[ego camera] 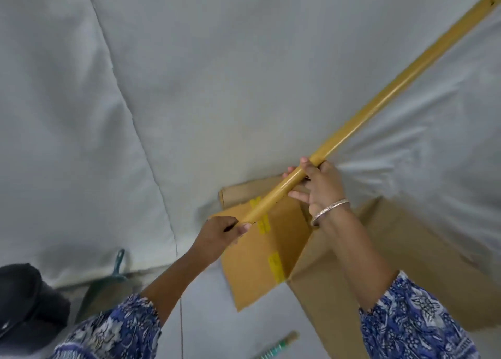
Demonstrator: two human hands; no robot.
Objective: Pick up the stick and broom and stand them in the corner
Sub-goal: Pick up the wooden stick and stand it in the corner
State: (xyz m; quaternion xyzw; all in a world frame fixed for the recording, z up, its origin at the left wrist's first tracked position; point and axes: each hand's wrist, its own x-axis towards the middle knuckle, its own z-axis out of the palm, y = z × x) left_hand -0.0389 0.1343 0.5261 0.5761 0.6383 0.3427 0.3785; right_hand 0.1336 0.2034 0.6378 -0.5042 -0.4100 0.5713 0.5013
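Keep both hands, left [222, 229] and right [318, 187], clenched on the stick [379, 106], swinging it upright slowly toward the corner.

Stick [379, 102] held slanting up to the right, left hand [217, 236] gripping low end, right hand [320, 187] wrapped higher. Cardboard box [271, 263] below, against white fabric [162, 87].

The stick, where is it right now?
In the head view the stick is held in both hands, left hand at its near end, right hand farther up, above the cardboard box.
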